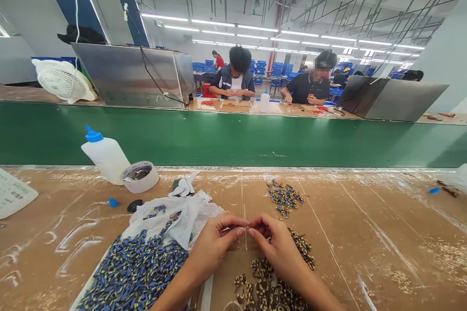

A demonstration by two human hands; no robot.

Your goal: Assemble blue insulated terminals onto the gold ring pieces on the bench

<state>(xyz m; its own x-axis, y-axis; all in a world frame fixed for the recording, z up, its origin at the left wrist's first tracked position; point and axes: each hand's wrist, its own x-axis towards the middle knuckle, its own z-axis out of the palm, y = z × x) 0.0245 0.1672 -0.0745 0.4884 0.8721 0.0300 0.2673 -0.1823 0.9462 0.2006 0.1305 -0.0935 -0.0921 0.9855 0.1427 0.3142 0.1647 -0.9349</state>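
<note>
The left hand (219, 236) and right hand (272, 237) meet at the fingertips, seemingly in a fine pinching step (whether they grasp anything, I cannot tell). Blue pieces (134, 272) lie beside the left one, brown pieces (260, 285) on both sides of the right; the next move probably calls for a light, steady touch.

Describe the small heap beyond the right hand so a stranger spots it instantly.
Find the green strip, then the brown table on its near side. Beyond the right hand lies the small heap. It shows blue, unlike the brownish pile nearer the camera, and is far smaller than the blue pile at left.
</note>
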